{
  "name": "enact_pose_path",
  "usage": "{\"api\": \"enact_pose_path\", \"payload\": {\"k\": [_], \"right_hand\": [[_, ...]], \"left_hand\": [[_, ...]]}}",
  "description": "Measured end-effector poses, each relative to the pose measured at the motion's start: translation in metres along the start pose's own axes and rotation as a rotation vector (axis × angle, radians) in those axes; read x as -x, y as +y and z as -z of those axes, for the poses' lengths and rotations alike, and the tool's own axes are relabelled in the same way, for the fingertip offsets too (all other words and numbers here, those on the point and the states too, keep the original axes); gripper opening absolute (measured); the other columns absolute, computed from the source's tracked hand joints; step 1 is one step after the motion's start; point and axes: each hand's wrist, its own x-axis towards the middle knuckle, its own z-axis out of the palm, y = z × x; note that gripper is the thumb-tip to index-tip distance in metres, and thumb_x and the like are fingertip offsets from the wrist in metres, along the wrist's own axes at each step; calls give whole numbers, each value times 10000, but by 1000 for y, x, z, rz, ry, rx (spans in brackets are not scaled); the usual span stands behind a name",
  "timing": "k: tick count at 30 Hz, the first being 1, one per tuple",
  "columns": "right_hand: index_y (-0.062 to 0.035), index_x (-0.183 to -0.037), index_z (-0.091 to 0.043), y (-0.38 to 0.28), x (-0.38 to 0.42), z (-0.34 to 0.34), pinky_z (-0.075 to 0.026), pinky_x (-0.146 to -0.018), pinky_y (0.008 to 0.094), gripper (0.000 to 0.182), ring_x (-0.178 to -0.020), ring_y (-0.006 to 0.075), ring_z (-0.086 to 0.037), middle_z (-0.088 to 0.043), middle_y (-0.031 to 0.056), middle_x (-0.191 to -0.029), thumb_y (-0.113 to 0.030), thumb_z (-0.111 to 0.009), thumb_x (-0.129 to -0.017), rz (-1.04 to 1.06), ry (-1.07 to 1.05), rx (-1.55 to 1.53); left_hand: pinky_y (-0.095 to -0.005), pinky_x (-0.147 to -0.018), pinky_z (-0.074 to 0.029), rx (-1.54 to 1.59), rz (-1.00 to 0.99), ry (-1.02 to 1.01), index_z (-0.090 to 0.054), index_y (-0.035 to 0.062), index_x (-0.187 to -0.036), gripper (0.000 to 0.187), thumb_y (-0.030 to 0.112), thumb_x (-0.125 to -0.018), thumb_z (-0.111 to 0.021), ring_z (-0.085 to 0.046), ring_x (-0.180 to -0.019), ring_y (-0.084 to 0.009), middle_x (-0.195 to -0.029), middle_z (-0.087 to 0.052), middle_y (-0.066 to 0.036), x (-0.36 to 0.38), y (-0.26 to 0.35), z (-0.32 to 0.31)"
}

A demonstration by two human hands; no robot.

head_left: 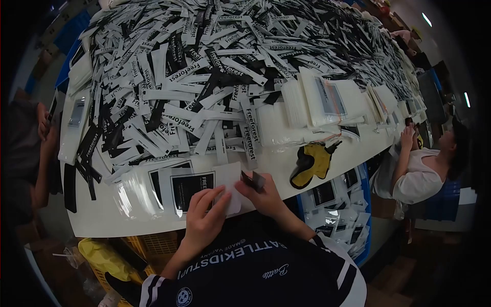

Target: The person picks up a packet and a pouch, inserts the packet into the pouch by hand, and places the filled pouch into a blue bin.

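My left hand [206, 217] is at the table's front edge, its curled fingers on a white card or bag flap [228, 179]. Beside it, my right hand [261, 197] pinches a small dark and grey piece [253, 180], while its thumb side touches the white card. Under and left of my fingers lies a clear bag with a black printed label [186, 190]. More clear plastic bags [134, 197] lie to the left. Behind my hands spreads a large heap of black and white strips [179, 97] printed "Freeforest".
A yellow and black cloth item [313, 162] lies right of my hands, before stacks of white bags [327, 100]. A blue bin [335, 204] of packed bags stands below the edge. A person [422, 171] is at right, another [30, 148] at left. Yellow crates [153, 245] stand below.
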Motion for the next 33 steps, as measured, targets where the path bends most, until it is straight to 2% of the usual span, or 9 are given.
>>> {"api": "enact_pose_path", "payload": {"k": [5, 6, 11, 13, 17, 20, 29, 31, 33], "right_hand": [[-23, -698, -605, -8, -1, 2, -367, -470, 256, 156, -497, 66, -423, -491, 26, -514, -135, -681, -776, -21, -323, 82], [-23, -698, -605, -9, -1, -6, -367, -470, 256, 156, -497, 66, -423, -491, 26, -514, -135, -681, -776, -25, -330, 78], [-32, -758, -629, -25, -6, -9, -384, -509, 250, 113, -549, 60, -463, -511, 40, -573, -106, -710, -730, -93, -305, 35], [-33, -801, -628, -22, -4, -10, -395, -534, 244, 129, -593, 53, -470, -533, 51, -625, -100, -710, -727, -173, -347, -42], [-4, -1039, -573, -13, 2, -30, -449, -621, 264, 361, -727, 141, -551, -586, 104, -845, -52, -684, -699, 261, -67, 98], [20, -1129, -533, -16, 1, -37, -479, -640, 318, 503, -745, 262, -583, -605, 126, -892, -37, -667, -648, 498, -57, 384], [5, -1115, -564, -26, -15, -8, -484, -610, 300, 518, -687, 239, -606, -638, 144, -940, -62, -689, -618, 597, -56, 452], [10, -1072, -576, -34, -13, -4, -476, -612, 274, 462, -674, 208, -603, -638, 119, -888, -37, -681, -625, 608, -41, 422], [-18, -1030, -573, -39, -4, -1, -492, -670, 299, 377, -781, 189, -617, -597, 77, -841, -25, -667, -665, 316, -132, 120]], "left_hand": [[-273, -716, -512, 496, 622, -169, -572, 1, -1092, 493, 147, -665, -769, -640, -811, -196, -921, -645, -118, -5, 9, 27], [-241, -552, -490, 494, 563, -78, -593, -19, -966, 309, 136, -729, -717, -618, -577, -149, -710, -644, -96, -8, 10, 20], [-229, -446, -379, 505, 500, 79, -558, -26, -811, 116, 88, -799, -575, -520, -478, -95, -600, -588, -78, 1, 3, 13], [-215, -466, -394, 690, 659, 105, -555, -16, -805, 109, 85, -776, -586, -517, -501, -73, -588, -568, -73, -1, 5, 16], [-244, -483, -431, 636, 653, 164, -552, -10, -799, 132, 82, -738, -625, -570, -512, -148, -605, -572, -108, -6, 6, 8], [-342, -534, -476, 162, 451, 82, -551, -8, -790, 196, 70, -661, -676, -594, -621, -347, -686, -592, -161, -16, 19, 19], [-347, -650, -472, 216, 580, 3, -555, 23, -853, 260, 46, -629, -684, -578, -770, -315, -838, -573, -134, -12, 7, 10], [-376, -778, -457, 126, 384, 459, -532, 61, -922, 383, 46, -587, -718, -544, -967, -311, -1037, -537, -142, -19, 10, 10], [-435, -904, -389, -67, 79, 462, -520, 99, -957, 460, 122, -565, -761, -478, -1094, -301, -1153, -476, -127, -14, 12, 22]]}}
